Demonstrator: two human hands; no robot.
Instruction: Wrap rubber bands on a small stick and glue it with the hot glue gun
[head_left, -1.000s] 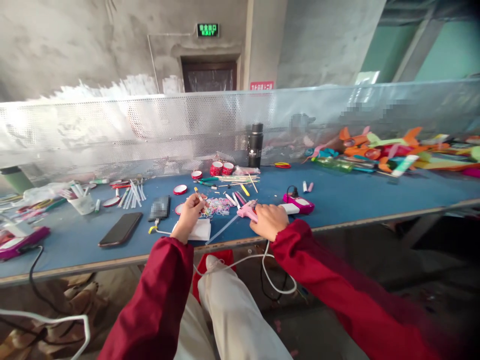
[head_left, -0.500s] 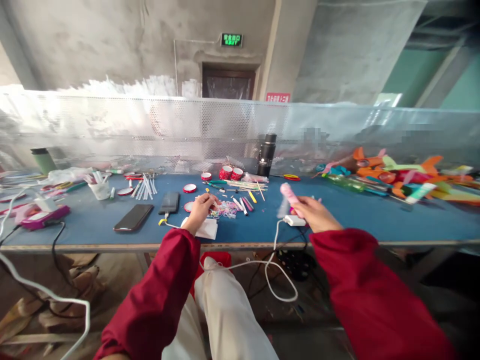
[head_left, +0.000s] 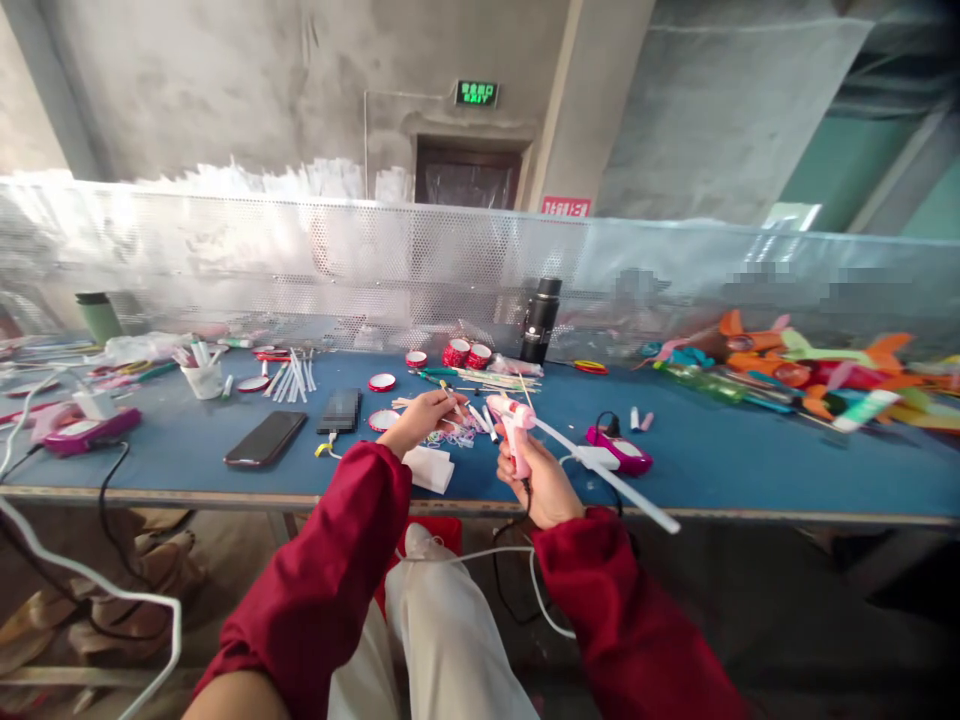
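My right hand (head_left: 546,475) is wrapped round the grip of a pink hot glue gun (head_left: 516,420), its nozzle pointing left. A long whitish glue stick (head_left: 611,478) sticks out of the gun's rear, slanting down to the right. The fingers of my left hand (head_left: 421,420) pinch a small thin piece with a yellow tip (head_left: 445,386); its exact kind is too small to tell. Under and beside this hand lie a heap of colourful thin strips (head_left: 459,437) and a folded white paper (head_left: 429,468). The gun's nozzle is just right of my left hand, apart from it.
A phone (head_left: 265,438), a power bank (head_left: 339,411) and a cup of pens (head_left: 202,378) are on the left. Red tape rolls (head_left: 456,352) and a black flask (head_left: 540,322) stand behind. A purple power strip (head_left: 630,456) and orange craft pieces (head_left: 757,350) lie to the right.
My right hand has brought the glue gun leftward from beside the power strip, turning it so the nozzle points left. My left hand has shifted slightly right, still pinching the small piece.
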